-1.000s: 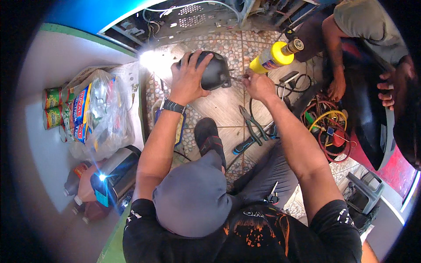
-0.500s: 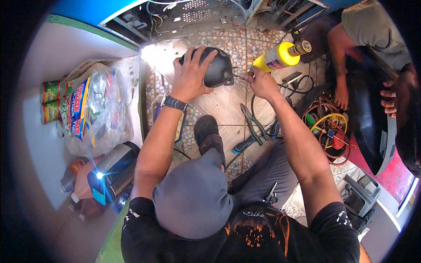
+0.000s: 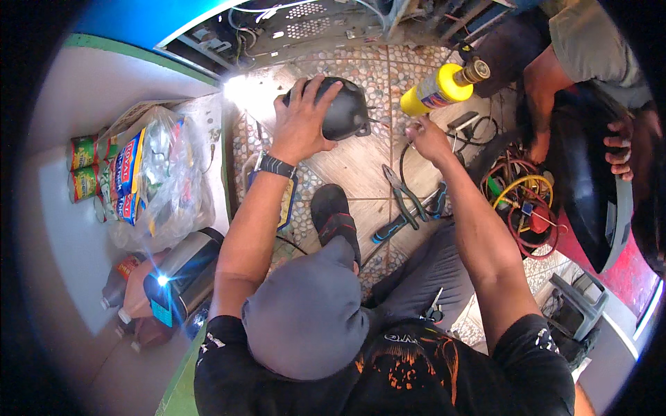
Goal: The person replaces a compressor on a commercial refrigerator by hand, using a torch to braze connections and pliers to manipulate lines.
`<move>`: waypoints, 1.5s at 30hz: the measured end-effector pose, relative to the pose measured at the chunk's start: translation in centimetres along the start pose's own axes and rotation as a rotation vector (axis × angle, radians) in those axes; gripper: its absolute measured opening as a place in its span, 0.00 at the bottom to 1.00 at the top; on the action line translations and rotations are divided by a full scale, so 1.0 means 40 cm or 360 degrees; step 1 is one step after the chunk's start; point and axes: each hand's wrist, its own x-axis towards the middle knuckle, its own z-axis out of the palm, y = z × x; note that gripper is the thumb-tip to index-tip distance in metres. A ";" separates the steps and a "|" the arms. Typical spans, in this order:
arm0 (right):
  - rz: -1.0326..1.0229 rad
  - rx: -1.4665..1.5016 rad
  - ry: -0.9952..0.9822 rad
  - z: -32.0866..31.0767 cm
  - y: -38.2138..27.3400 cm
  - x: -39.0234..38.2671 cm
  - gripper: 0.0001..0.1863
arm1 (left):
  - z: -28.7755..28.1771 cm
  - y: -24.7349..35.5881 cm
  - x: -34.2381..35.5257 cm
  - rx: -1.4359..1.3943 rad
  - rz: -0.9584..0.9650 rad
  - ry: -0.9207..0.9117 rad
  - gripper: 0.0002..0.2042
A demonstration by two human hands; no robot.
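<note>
A rounded black refrigerator compressor with short thin tubes on its right side rests on the tiled floor. My left hand lies over its left side and top, fingers spread around it, gripping it. To the right of the tubes, apart from them, is my right hand, with its fingers curled together; whatever they may hold is too small to make out. Just beyond that hand is a yellow gas cylinder with a brass-coloured top. Nearer to me lie pliers and a tool with a blue-and-black handle.
At the right, another person's hand reaches into tangled hoses, near a large black curved panel. A plastic bag of goods and a shiny metal container stand left. An opened blue cabinet is ahead.
My right hand has drawn away from the compressor's tubes, to the right and slightly toward me. My left hand stays on the compressor.
</note>
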 end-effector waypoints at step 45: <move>0.0388 0.1825 -0.0026 0.326 -0.072 -0.209 0.14 | -0.006 0.008 -0.002 0.0076 0.0016 0.0013 0.60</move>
